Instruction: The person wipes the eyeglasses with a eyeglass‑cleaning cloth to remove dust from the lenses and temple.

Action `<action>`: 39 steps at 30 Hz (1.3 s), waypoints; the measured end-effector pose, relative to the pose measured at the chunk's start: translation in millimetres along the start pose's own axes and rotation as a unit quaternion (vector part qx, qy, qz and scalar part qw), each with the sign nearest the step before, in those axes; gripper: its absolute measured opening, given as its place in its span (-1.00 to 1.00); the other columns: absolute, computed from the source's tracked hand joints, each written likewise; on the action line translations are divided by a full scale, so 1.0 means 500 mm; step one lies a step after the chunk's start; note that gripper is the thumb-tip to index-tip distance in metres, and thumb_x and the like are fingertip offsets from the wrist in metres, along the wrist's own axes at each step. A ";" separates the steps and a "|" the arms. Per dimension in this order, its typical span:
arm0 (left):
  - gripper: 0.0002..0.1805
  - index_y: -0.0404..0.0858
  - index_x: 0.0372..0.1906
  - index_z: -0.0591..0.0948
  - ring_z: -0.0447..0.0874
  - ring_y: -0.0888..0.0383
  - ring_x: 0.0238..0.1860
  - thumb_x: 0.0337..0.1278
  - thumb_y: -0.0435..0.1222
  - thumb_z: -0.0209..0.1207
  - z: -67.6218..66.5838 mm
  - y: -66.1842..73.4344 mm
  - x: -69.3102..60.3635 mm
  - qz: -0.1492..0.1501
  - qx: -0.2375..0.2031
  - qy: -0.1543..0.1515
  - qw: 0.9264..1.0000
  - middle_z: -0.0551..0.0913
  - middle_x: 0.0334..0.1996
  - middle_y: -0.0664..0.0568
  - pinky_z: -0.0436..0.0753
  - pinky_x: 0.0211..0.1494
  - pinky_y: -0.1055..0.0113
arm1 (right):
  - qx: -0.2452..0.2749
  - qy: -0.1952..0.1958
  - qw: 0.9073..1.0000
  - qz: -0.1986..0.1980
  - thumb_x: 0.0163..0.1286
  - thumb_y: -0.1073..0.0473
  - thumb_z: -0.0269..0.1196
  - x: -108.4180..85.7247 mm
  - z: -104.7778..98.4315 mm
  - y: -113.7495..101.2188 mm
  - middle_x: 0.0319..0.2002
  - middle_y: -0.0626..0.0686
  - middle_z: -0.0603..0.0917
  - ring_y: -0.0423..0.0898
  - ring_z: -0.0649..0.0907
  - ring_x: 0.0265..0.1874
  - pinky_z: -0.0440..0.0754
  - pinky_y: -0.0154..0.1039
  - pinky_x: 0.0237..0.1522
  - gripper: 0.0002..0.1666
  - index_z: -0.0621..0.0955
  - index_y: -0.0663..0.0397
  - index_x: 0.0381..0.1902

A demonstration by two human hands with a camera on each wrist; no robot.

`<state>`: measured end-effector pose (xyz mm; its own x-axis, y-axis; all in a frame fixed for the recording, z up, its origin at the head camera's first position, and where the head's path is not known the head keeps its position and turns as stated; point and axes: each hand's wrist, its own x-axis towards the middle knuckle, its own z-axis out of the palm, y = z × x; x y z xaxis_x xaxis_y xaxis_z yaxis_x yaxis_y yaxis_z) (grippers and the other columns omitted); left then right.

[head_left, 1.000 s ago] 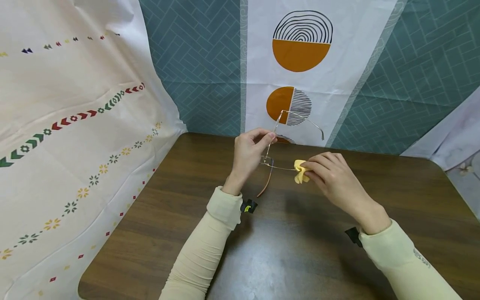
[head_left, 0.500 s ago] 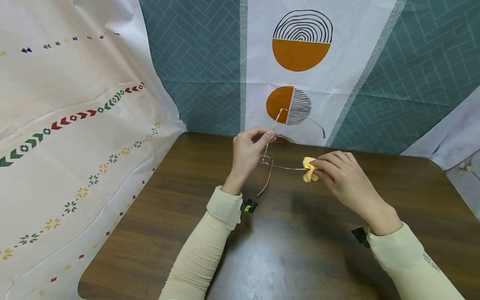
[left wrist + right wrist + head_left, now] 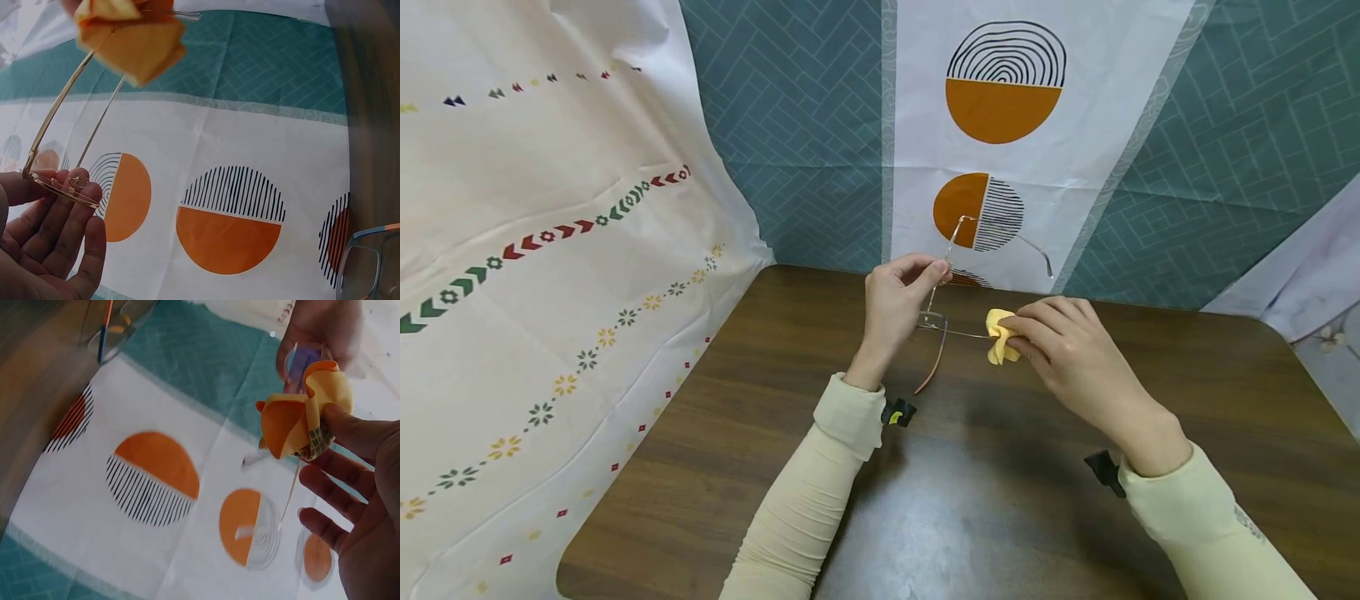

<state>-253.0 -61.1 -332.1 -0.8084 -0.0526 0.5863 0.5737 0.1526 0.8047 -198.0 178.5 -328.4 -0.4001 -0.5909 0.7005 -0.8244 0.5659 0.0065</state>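
Observation:
My left hand (image 3: 898, 312) holds a pair of thin gold-framed eyeglasses (image 3: 57, 106) by the front, thumb and fingers at the lenses, with both temples unfolded. One temple (image 3: 962, 335) points right toward my right hand (image 3: 1082, 367). That hand pinches a folded yellow cloth (image 3: 1000, 340) around this temple near its end. In the right wrist view, the cloth (image 3: 306, 415) sits between thumb and index finger, and the other fingers are loosely spread. The temple's tip is hidden by the cloth and fingers.
A second pair of glasses (image 3: 935, 362) with blue and orange temples lies on the brown wooden table (image 3: 737, 417), beyond my left wrist. Patterned cloth hangings (image 3: 797, 150) stand behind the table, and a white cloth (image 3: 587, 292) drapes along the left side.
My right hand slid the cloth rightward along the temple, then came back left to about where it was. My left hand and the eyeglasses have hardly moved.

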 end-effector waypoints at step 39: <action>-0.85 -0.32 -0.26 0.82 0.77 -0.02 -0.30 0.35 -0.30 0.35 -0.012 0.002 0.007 0.022 0.017 -0.005 1.000 0.82 -0.36 -0.08 0.55 -0.25 0.39 | -0.029 0.021 0.999 0.014 0.18 0.35 0.52 -0.009 0.058 -0.010 -0.19 0.10 0.75 0.11 0.64 -0.15 0.46 0.10 0.00 -0.66 0.74 0.21 -0.06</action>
<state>-254.4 -67.2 -328.5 -0.7843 -0.0353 0.6193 0.6034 0.1882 0.7749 -203.9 161.5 -352.3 -0.4052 -0.5505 0.7299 -0.7883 0.6147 0.0260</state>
